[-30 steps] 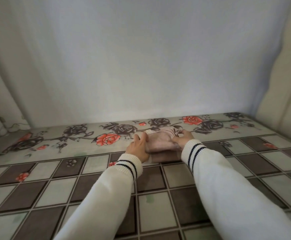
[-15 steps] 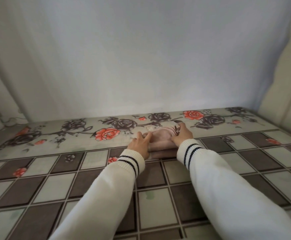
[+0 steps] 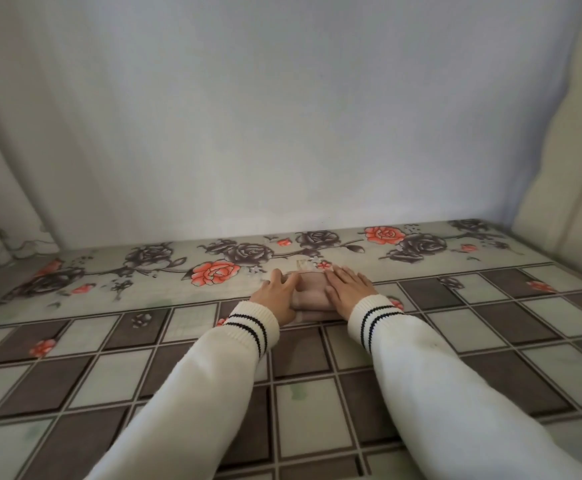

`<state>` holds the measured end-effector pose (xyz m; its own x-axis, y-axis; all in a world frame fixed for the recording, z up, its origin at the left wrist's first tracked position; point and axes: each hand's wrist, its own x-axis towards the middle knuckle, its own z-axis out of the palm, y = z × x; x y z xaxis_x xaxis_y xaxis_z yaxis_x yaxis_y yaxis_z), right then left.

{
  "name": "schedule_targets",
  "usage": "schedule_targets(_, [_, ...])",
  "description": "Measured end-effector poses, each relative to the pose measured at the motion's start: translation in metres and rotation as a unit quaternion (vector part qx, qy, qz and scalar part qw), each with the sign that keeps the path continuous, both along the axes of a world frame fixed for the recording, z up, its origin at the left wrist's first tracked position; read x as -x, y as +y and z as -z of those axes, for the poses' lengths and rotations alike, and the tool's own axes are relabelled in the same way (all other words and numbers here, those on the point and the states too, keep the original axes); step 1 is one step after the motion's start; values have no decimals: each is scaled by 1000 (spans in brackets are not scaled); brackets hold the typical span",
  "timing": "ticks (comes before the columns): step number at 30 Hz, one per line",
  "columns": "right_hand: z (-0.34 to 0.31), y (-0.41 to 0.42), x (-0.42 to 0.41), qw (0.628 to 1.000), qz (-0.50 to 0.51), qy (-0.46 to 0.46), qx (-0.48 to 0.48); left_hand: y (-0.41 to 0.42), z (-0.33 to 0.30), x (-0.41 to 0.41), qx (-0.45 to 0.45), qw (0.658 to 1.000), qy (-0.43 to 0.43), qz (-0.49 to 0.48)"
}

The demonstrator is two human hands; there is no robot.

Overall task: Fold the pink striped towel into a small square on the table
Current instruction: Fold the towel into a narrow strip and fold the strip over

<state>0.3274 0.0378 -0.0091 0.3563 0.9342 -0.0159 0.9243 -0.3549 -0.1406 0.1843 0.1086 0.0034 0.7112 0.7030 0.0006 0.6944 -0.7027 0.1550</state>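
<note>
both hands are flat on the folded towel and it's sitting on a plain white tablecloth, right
Not quite. Both hands, left and right, do lie flat on the folded towel, but the head view shows the tablecloth is patterned: brown and pale checks with red and dark roses, not plain white.

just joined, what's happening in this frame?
A person in white sleeves with dark stripes at the cuffs is folding a pink towel on the patterned table. The towel is already a small, layered bundle near the rose border. The left hand and right hand lie flat on either side of it, palms down, pressing it rather than gripping. The fold looks nearly finished.
</note>
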Motion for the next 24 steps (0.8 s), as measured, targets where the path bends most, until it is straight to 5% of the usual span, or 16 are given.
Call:
schedule_targets(7, [-5,1,1,1000,13,20,20,3,-13,-4,114,987,-88,-69])
schedule_targets(11, [-10,4,1,1000,17,10,12,7,-16,-10,102,978,-152,-97])
schedule_targets(24, [1,8,-5,998,19,42,48,1,11,-15,109,992,-1,-62])
